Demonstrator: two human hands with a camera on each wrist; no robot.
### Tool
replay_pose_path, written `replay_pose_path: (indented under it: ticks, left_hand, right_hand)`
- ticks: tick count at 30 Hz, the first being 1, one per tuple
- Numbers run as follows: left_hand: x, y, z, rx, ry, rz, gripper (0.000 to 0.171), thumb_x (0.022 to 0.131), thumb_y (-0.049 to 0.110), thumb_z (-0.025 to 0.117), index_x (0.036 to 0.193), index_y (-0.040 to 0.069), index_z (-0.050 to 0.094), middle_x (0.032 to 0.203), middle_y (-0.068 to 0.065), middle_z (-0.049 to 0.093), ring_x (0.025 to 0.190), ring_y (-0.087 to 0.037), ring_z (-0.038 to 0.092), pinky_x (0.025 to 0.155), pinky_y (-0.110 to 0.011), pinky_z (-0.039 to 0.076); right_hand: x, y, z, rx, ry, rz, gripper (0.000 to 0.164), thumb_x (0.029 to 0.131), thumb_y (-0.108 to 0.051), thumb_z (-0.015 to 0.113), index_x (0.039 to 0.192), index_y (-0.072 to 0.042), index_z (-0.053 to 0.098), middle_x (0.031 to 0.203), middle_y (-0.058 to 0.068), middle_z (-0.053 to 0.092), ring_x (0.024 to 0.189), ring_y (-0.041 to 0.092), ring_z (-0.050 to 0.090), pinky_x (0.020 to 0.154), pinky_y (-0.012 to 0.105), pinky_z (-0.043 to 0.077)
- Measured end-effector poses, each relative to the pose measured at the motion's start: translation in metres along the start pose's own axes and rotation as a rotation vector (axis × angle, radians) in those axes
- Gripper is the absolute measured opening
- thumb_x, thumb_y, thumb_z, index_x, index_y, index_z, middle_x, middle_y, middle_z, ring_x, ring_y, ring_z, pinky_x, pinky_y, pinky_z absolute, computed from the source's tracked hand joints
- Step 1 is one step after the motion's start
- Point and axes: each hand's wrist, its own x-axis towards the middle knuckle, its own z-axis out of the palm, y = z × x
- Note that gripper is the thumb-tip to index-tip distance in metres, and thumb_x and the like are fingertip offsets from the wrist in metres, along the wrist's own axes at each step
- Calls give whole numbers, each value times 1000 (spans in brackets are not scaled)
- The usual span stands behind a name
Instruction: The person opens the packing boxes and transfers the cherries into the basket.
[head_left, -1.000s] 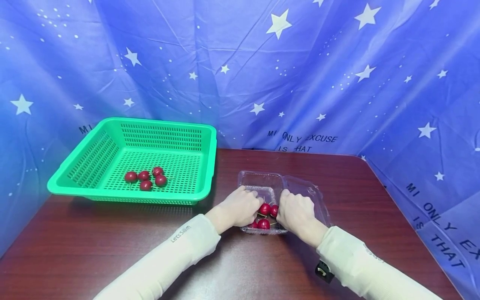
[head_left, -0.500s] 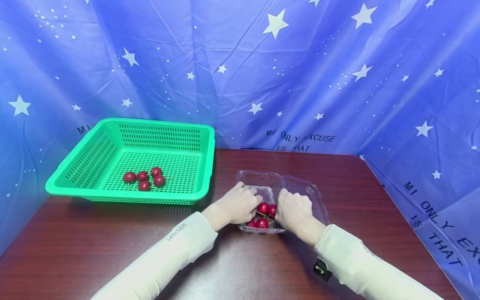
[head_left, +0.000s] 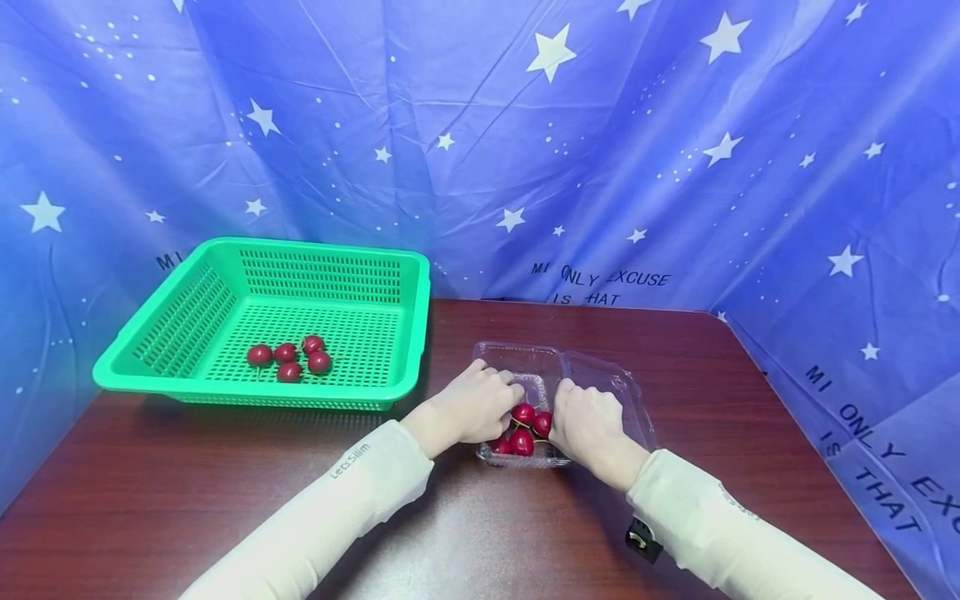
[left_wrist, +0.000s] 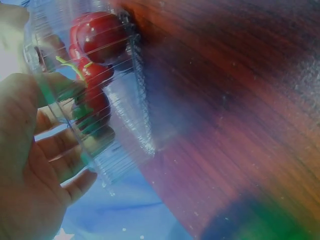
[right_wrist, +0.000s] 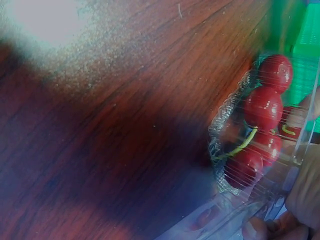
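A big blue curtain (head_left: 480,125) with white stars says "MI ONLY EXCUSE IS THAT" at the back, but folds hide bits of it; on the right, "EX" runs off the edge, and on the left only "MI" peeks out beside the green basket (head_left: 225,390). Under it all is a red-brown table (head_left: 202,475). The left white sleeve (head_left: 322,508) seems to say "LetsSlim"; the words on the right sleeve (head_left: 720,508) are too squashed to read. The basket has five cherries (head_left: 286,353) inside. The clear box (head_left: 517,354) sits right of it, its lid (head_left: 633,400) flopped open. The right hand (head_left: 591,423) curls round the box's edge. The left hand (head_left: 477,400) dips bent fingers inside; I can't tell if they hold anything. Red fruits (head_left: 521,442) lie in there, some partly hidden.
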Motion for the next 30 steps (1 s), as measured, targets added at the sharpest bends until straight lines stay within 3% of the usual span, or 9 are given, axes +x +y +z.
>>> replay_pose_path:
  ticks: [17, 30]
  left_hand:
    - [3, -9, -17, -35, 20, -50, 21, 86, 24, 63, 101, 10, 69, 93, -6, 71, 90, -22, 68, 83, -39, 53]
    - [5, -19, -32, -56, 86, -83, 15, 84, 20, 63, 95, 9, 67, 87, -7, 69, 79, -25, 68, 72, -38, 53]
  right_hand:
    - [0, 0, 0, -2, -7, -5, 36, 70, -27, 73, 76, 1, 51, 64, 21, 66, 60, 40, 65, 49, 50, 52]
    - [-1, 0, 1, -8, 26, -12, 39, 69, -29, 74, 74, 0, 50, 64, 21, 66, 61, 40, 65, 49, 50, 52]
